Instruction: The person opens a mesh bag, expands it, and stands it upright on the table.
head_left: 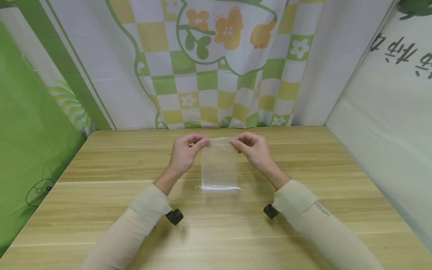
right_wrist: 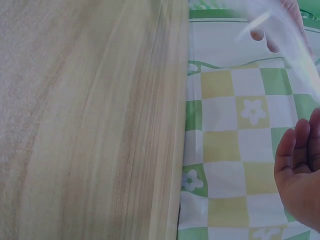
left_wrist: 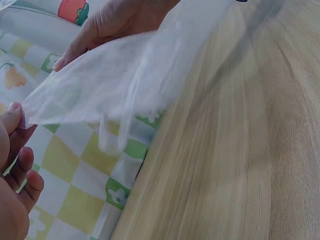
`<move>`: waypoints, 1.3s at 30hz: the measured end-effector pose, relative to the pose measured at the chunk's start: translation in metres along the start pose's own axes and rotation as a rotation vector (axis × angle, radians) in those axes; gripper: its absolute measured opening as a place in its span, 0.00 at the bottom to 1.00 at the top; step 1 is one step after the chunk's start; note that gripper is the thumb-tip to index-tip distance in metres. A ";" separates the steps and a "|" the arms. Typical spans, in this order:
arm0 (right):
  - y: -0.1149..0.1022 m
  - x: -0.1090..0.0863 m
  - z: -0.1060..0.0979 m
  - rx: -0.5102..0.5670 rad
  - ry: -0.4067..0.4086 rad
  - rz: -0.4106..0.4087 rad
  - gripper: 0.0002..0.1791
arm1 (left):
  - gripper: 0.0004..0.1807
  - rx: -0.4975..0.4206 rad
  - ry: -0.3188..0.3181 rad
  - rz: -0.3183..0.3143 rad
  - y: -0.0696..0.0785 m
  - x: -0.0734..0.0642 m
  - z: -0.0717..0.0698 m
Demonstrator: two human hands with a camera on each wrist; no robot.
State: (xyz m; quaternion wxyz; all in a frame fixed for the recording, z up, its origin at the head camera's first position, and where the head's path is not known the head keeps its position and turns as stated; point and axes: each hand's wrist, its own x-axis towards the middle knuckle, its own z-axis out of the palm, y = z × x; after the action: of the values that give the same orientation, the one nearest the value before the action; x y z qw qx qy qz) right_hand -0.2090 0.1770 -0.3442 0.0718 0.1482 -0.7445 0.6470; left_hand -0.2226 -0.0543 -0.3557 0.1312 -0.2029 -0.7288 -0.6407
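A sheer white drawstring pouch [head_left: 220,165] hangs between both hands over the wooden table. Its far edge is stretched flat, while the white gathered drawstring end [head_left: 219,187] points toward the person, with a thin cord tail at either side. My left hand [head_left: 185,152] pinches the far left corner between thumb and forefinger; my right hand [head_left: 254,150] pinches the far right corner likewise. In the left wrist view the translucent pouch [left_wrist: 115,80] spans from the left hand's fingertips across to the right hand. The right wrist view shows only part of the pouch [right_wrist: 287,37] at the upper right.
The wooden table [head_left: 101,217] extends around both arms. Behind its far edge hangs a checked, flowered curtain [head_left: 209,82]. Green fabric [head_left: 30,123] borders the left side, and a white sheet with dark lettering [head_left: 388,105] borders the right. A black wrist device [head_left: 174,216] sticks out below the left cuff.
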 end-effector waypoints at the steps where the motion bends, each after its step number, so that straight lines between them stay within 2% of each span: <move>1: 0.000 0.000 0.000 0.001 0.005 -0.001 0.10 | 0.08 0.003 -0.005 0.003 0.000 0.000 -0.001; 4: 0.002 0.000 0.000 0.026 0.017 -0.015 0.10 | 0.07 0.011 -0.023 0.000 -0.002 0.000 -0.002; 9: 0.004 0.000 0.000 0.085 0.032 -0.044 0.08 | 0.11 -0.002 -0.051 -0.021 -0.003 -0.003 -0.004; 16: 0.005 -0.001 0.001 0.108 0.101 -0.055 0.09 | 0.09 -0.027 0.004 -0.055 -0.002 -0.005 -0.002; 21: 0.005 -0.002 0.002 0.083 0.127 -0.053 0.10 | 0.09 -0.026 0.029 -0.066 -0.002 -0.005 -0.002; 31: 0.004 -0.002 0.002 -0.070 0.093 -0.128 0.09 | 0.08 -0.004 -0.007 -0.020 -0.002 -0.003 -0.001; 35: 0.003 -0.003 0.003 -0.120 0.081 -0.141 0.09 | 0.11 -0.023 -0.006 -0.020 0.000 -0.003 0.000; 39: -0.006 -0.006 0.006 -0.154 0.084 -0.146 0.08 | 0.12 -0.049 -0.023 0.012 0.001 -0.004 0.001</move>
State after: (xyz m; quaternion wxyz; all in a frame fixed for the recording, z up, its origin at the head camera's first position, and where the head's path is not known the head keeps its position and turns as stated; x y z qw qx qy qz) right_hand -0.2004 0.1709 -0.3410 0.1610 0.1688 -0.7754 0.5868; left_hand -0.2187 -0.0536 -0.3569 0.1215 -0.2176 -0.7133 -0.6551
